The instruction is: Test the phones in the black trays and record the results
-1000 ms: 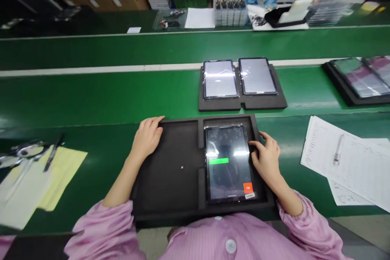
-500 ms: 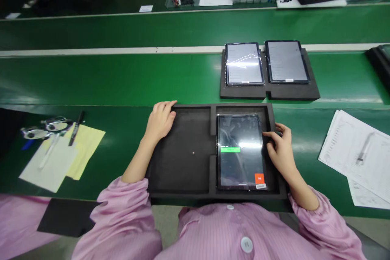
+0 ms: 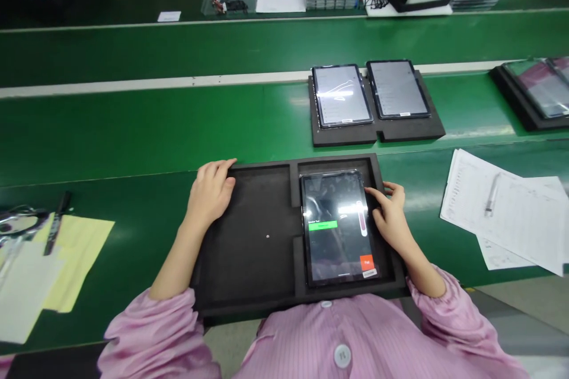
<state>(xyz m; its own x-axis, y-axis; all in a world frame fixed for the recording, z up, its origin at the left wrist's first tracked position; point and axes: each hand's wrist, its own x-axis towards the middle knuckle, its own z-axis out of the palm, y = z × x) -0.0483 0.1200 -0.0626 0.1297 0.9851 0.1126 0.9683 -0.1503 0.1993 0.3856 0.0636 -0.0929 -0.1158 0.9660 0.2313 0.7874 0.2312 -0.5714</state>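
A black foam tray (image 3: 249,302) with two compartments lies before me on the green bench. Its right compartment holds a tablet (image 3: 333,260) with a dark screen, a green bar and a red box marked "Fail"; a slider shows near the screen's right edge. My left hand (image 3: 211,192) rests on the tray's upper left corner, fingers stretched along the rim and thumb on the inner side. At the tablet's right side is my right hand (image 3: 391,210), its index fingertip at the tablet's upper right edge and its other fingers spread over the tray wall.
Beyond the tray, two lit tablets (image 3: 342,103) lie on another foam tray (image 3: 413,130). A further tray (image 3: 515,100) stands at right. Printed sheets (image 3: 511,219) with a pen lie on the right, yellow paper (image 3: 84,249) and a black marker (image 3: 56,228) on the left.
A slider has appeared on the tablet's screen near its right edge. The view has shifted, showing more of the bench at right; both hands keep their places on the tray and tablet.
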